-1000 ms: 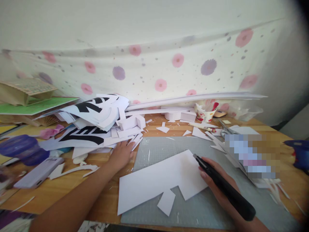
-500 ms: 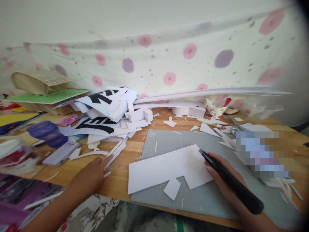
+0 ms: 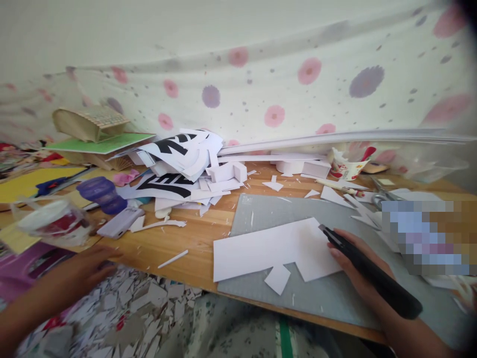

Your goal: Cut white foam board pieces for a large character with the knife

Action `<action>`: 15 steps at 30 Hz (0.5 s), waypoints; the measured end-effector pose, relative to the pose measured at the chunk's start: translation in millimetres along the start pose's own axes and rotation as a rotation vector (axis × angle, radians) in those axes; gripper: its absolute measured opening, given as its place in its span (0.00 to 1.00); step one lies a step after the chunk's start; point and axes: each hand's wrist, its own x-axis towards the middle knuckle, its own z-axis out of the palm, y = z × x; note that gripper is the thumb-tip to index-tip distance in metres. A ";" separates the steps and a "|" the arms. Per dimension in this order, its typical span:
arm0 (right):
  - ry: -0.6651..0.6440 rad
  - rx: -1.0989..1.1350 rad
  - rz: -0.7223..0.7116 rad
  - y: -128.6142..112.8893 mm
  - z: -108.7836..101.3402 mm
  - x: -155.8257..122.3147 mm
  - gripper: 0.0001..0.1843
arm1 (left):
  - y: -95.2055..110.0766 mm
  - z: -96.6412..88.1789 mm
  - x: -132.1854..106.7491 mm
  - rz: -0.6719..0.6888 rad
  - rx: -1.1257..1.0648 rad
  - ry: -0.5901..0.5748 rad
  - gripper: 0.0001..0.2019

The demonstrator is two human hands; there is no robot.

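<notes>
My right hand (image 3: 352, 275) is closed round a black utility knife (image 3: 378, 278), its tip by the upper right corner of a white board piece (image 3: 257, 251). That piece has a notch in its lower edge and lies on a grey cutting mat (image 3: 324, 304). A small loose white offcut (image 3: 278, 279) sits just below the notch. My left hand (image 3: 91, 268) is held at the table's front edge, fingers stretched out, with nothing in it. Near it a thin white strip (image 3: 173, 258) lies on the wood.
A lidded tub (image 3: 55, 221), purple container (image 3: 102, 194) and phone (image 3: 121, 222) stand on the left. Behind are printed sheets (image 3: 179, 154) and white strips. A paper cup (image 3: 346, 166) and scissors (image 3: 380, 191) are at the right. Scraps (image 3: 141, 303) cover the floor.
My left hand has moved left, off the table toward its front edge, and the white strips by it are gone from there. The view has turned slightly left. My right hand keeps the knife.
</notes>
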 end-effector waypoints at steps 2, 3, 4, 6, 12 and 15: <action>0.005 0.001 0.004 -1.4 -0.4 0.1 0.25 | 38.9 10.9 30.7 0.024 0.022 0.008 0.26; 0.007 0.005 0.011 -1.4 -0.4 0.2 0.25 | 58.8 17.8 45.6 0.069 0.014 -0.005 0.28; 0.008 0.009 0.022 -0.8 -0.4 0.5 0.25 | 76.9 25.1 58.9 0.108 0.005 -0.016 0.30; 0.016 0.010 0.041 2.0 0.1 1.3 0.25 | 103.8 38.8 78.5 0.137 0.000 -0.024 0.34; 0.006 -0.006 0.078 0.1 -0.6 -0.5 0.28 | 123.4 51.6 76.1 0.115 -0.001 -0.006 0.29; -0.025 -0.004 0.058 -16.2 -4.6 -6.2 0.28 | 126.8 46.6 58.9 0.067 -0.003 0.015 0.25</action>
